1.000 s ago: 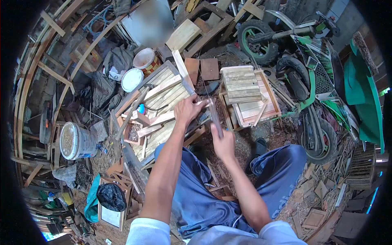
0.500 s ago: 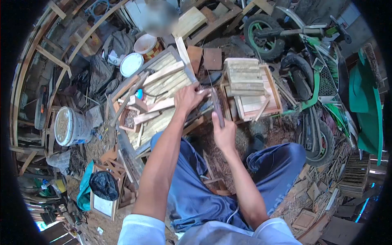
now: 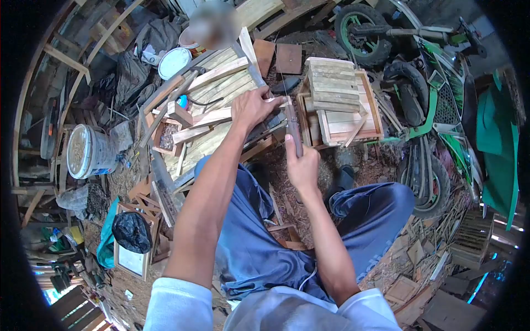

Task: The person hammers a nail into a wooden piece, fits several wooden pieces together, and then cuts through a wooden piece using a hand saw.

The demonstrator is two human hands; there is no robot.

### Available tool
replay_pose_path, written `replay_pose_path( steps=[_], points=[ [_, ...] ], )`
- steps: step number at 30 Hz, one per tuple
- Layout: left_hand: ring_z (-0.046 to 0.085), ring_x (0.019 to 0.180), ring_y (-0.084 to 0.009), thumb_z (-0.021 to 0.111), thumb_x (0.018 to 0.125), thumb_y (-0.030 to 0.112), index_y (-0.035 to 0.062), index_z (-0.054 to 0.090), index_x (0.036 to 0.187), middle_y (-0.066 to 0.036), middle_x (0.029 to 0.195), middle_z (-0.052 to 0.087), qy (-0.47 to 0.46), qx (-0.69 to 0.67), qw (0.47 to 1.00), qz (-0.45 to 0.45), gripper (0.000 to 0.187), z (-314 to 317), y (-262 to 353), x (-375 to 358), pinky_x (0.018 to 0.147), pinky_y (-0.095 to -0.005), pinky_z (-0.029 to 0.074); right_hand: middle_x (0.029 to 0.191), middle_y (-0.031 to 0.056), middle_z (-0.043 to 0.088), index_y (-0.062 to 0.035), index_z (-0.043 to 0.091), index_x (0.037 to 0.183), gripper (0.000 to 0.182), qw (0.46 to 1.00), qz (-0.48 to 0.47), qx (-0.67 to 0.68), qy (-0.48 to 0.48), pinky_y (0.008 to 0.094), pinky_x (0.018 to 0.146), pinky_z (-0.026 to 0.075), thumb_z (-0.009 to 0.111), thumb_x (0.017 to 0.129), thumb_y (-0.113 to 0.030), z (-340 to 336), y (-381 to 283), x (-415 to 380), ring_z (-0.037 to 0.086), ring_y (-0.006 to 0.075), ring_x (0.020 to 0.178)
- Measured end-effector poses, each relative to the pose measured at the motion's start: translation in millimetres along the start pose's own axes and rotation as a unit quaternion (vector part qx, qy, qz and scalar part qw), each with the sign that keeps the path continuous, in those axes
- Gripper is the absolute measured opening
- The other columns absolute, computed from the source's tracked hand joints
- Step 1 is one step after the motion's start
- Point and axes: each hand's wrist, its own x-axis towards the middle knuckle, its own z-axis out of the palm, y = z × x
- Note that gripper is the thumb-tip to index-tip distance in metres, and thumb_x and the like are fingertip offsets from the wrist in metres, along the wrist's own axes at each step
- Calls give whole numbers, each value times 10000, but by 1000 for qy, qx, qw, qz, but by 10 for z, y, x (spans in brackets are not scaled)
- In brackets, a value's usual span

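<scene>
My right hand (image 3: 303,170) is wrapped round the wooden handle of a saw (image 3: 293,128), thumb laid along it. The saw's thin blade is seen nearly edge-on and points away from me. My left hand (image 3: 253,112) presses and grips a narrow wooden strip (image 3: 212,117) at the near right edge of the workbench (image 3: 255,75). The strip's end pokes out past my left fingers, right beside the saw. How deep the blade sits in the wood cannot be made out.
Several wood pieces and a small compartment of nails or screws (image 3: 165,138) lie on the bench. To the right stands a wooden box with stacked slats (image 3: 334,85). Beyond it is a green motorbike (image 3: 428,105). Buckets (image 3: 91,151) stand left; scraps cover the floor.
The camera view has shifted, so the bench and both hands appear higher in the picture. Both hands keep their grips, on the strip and on the saw.
</scene>
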Motion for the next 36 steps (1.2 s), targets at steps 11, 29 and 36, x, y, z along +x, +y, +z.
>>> replay_pose_path(
  steps=[11,29,36],
  points=[
    [671,789,-355,628,777,634,117,696,860,-170,760,688,-10,12,1000,-6,527,-20,20,9,687,-462,500,486,33,360,24,495,606,549,999,12,31,6,351,456,299,558,970,-382,-159,59,-399,338,101,499],
    [676,733,-343,638,751,666,120,703,833,-147,736,688,-6,16,1000,5,556,-2,0,45,639,-449,504,500,138,403,37,546,656,505,999,33,19,-4,377,470,364,569,963,-364,-26,-59,39,374,143,475],
    [675,771,-336,654,756,634,129,705,831,-144,731,689,-5,20,1000,-1,513,-52,37,15,694,-448,502,521,-23,359,7,492,628,486,991,123,44,-27,304,464,306,557,978,-324,-493,59,-1143,346,61,531]
  ],
)
